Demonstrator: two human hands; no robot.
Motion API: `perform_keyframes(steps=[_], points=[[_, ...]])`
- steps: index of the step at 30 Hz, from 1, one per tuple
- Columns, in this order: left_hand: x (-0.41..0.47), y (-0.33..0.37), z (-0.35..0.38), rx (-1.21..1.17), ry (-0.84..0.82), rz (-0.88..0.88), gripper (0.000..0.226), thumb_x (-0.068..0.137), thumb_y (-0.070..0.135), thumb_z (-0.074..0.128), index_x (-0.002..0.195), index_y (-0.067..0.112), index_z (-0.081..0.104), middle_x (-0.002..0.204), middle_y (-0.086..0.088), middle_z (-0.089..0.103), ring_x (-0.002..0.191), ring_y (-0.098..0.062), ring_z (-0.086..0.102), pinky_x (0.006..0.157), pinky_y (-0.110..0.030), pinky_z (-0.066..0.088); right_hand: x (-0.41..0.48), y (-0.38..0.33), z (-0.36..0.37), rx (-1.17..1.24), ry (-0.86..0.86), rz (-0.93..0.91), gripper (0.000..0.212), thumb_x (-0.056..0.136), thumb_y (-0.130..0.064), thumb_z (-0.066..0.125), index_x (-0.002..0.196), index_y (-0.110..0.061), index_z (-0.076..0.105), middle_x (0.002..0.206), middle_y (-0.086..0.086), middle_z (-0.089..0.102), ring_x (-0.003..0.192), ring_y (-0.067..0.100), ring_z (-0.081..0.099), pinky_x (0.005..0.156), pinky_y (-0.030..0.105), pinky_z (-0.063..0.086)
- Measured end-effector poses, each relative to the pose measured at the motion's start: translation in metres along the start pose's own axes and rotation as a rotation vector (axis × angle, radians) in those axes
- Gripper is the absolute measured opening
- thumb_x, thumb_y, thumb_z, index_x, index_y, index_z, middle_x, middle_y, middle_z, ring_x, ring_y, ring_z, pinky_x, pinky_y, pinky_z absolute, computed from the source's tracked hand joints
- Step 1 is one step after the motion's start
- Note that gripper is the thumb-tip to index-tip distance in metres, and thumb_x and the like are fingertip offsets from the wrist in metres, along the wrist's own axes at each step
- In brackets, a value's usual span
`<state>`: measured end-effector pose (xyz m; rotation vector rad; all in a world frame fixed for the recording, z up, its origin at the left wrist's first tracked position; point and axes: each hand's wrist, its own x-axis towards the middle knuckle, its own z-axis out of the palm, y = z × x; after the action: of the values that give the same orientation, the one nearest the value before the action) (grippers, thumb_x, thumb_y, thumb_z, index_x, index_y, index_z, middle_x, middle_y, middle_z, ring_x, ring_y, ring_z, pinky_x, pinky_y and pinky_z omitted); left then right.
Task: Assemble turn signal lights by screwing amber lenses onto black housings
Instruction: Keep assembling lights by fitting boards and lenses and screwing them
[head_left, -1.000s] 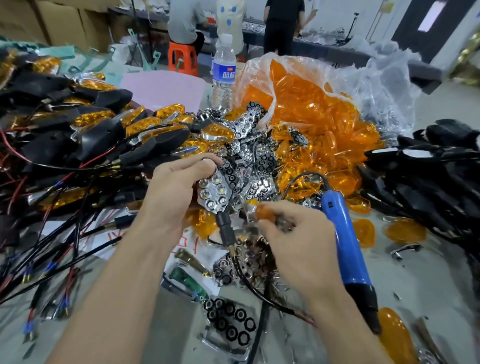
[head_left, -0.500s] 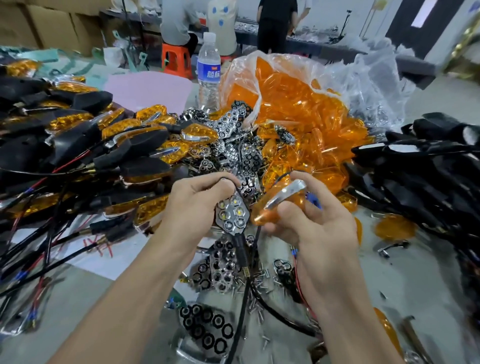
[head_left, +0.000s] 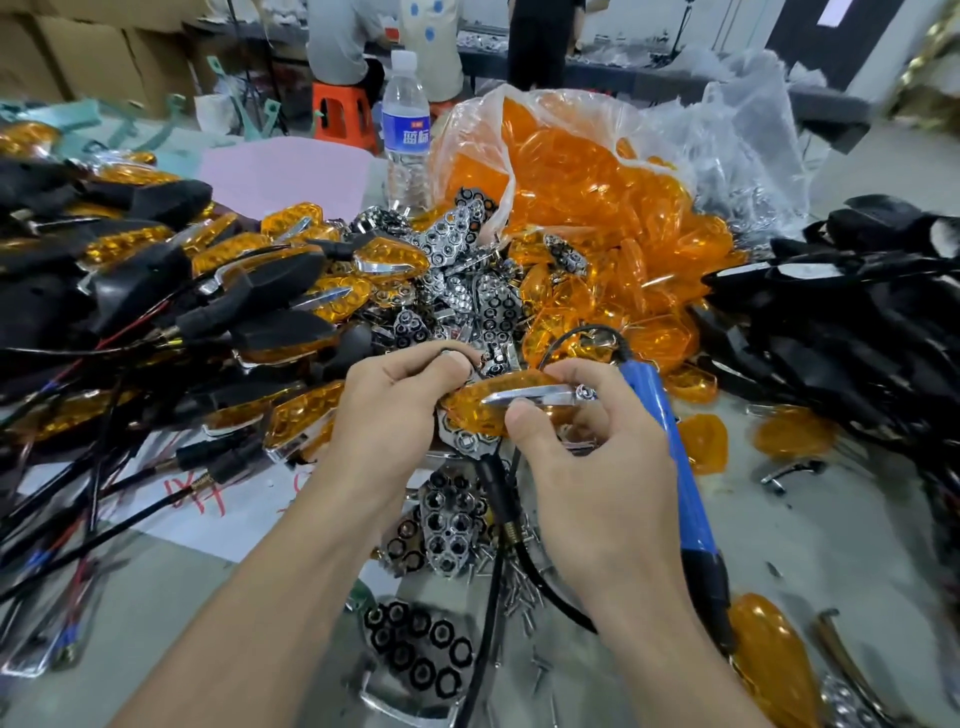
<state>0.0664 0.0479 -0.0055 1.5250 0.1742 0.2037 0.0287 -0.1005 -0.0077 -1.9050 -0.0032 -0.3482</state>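
An amber lens with a chrome strip lies over a chrome LED reflector between my hands, at the middle of the view. My left hand grips the reflector's left side, with its black cable hanging below. My right hand pinches the lens from the right. A blue electric screwdriver lies just behind my right wrist. Loose amber lenses fill a clear bag behind. Bare black housings are heaped at the right.
Finished lights with black housings and wires pile up at the left. Chrome reflectors and small screws litter the middle. A water bottle stands at the back. Two people and an orange stool are beyond the table.
My right hand brought the amber lens up and laid it over the reflector held in my left hand. Both hands have drawn closer together.
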Motion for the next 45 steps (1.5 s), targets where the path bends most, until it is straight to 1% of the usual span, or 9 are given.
perform_keyframes(steps=[4,8,12,16,19,21,28,38,45], points=[[0.0,0.002,-0.003,-0.026,0.011,-0.05,0.022,0.097,0.018,0.066,0.082,0.023,0.082,0.066,0.012,0.069,0.052,-0.004,0.06,0.041,-0.022,0.044,-0.001,0.0,0.003,-0.116,-0.048,-0.056,0.024,0.088,-0.054,0.067,0.107,-0.046,0.057,0.102,-0.032,0.061,0.09,-0.005,0.061,0.069,0.012,0.045],[-0.002,0.0,-0.001,-0.001,0.003,-0.046,0.022,0.097,0.019,0.067,0.082,0.024,0.082,0.066,0.008,0.069,0.052,-0.005,0.058,0.041,-0.022,0.044,-0.004,-0.002,0.005,-0.206,-0.1,-0.152,0.037,0.098,-0.038,0.063,0.13,-0.052,0.052,0.104,-0.026,0.064,0.096,-0.001,0.062,0.085,0.029,0.055],[-0.002,0.0,0.0,-0.012,0.003,-0.036,0.022,0.096,0.016,0.066,0.081,0.019,0.082,0.069,0.004,0.072,0.055,-0.005,0.06,0.045,-0.016,0.044,-0.004,-0.005,0.001,-0.23,-0.174,-0.223,0.05,0.089,-0.033,0.06,0.134,-0.053,0.053,0.114,-0.031,0.065,0.107,0.001,0.062,0.095,0.024,0.053],[-0.002,0.001,0.002,0.005,0.004,-0.013,0.021,0.095,0.018,0.068,0.083,0.023,0.083,0.072,0.002,0.075,0.059,-0.009,0.063,0.05,-0.022,0.048,0.004,-0.002,-0.012,-0.107,-0.222,-0.158,0.061,0.083,-0.012,0.081,0.123,-0.056,0.067,0.104,-0.034,0.071,0.094,-0.003,0.07,0.077,0.008,0.053],[-0.001,-0.002,0.002,0.014,0.025,0.022,0.018,0.094,0.021,0.07,0.085,0.028,0.083,0.084,0.001,0.079,0.09,-0.029,0.073,0.08,-0.048,0.06,0.006,0.001,-0.015,0.094,-0.069,-0.11,0.059,0.075,-0.015,0.092,0.116,-0.051,0.07,0.094,-0.033,0.073,0.088,-0.006,0.072,0.073,0.009,0.055],[-0.002,0.0,0.003,0.026,0.032,0.045,0.018,0.093,0.02,0.071,0.084,0.03,0.084,0.087,0.004,0.08,0.096,-0.024,0.073,0.09,-0.05,0.058,0.001,0.002,-0.009,0.107,-0.032,-0.094,0.06,0.072,-0.025,0.093,0.121,-0.049,0.07,0.094,-0.029,0.075,0.087,0.0,0.074,0.076,0.018,0.06],[-0.004,0.004,0.001,-0.019,0.015,-0.052,0.018,0.095,0.026,0.072,0.085,0.031,0.085,0.079,0.001,0.08,0.064,-0.008,0.073,0.048,-0.02,0.051,-0.015,0.005,0.015,-0.032,-0.09,-0.075,0.058,0.08,-0.033,0.086,0.129,-0.054,0.063,0.094,-0.026,0.074,0.084,0.002,0.073,0.081,0.025,0.062],[-0.003,0.003,-0.01,-0.194,-0.302,-0.189,0.032,0.105,0.02,0.049,0.113,0.014,0.08,0.105,-0.019,0.078,0.095,-0.036,0.076,0.075,-0.041,0.062,-0.013,0.007,0.013,-0.114,-0.06,-0.091,0.063,0.08,-0.028,0.085,0.131,-0.055,0.06,0.101,-0.032,0.071,0.097,-0.006,0.069,0.089,0.019,0.055],[0.0,0.002,-0.015,-0.196,-0.421,-0.198,0.043,0.097,-0.002,0.044,0.117,0.016,0.078,0.112,-0.021,0.076,0.096,-0.032,0.074,0.077,-0.043,0.062,-0.009,0.006,0.012,-0.141,-0.019,-0.063,0.052,0.081,-0.027,0.083,0.128,-0.045,0.069,0.093,-0.028,0.073,0.086,-0.008,0.067,0.077,0.008,0.052]])
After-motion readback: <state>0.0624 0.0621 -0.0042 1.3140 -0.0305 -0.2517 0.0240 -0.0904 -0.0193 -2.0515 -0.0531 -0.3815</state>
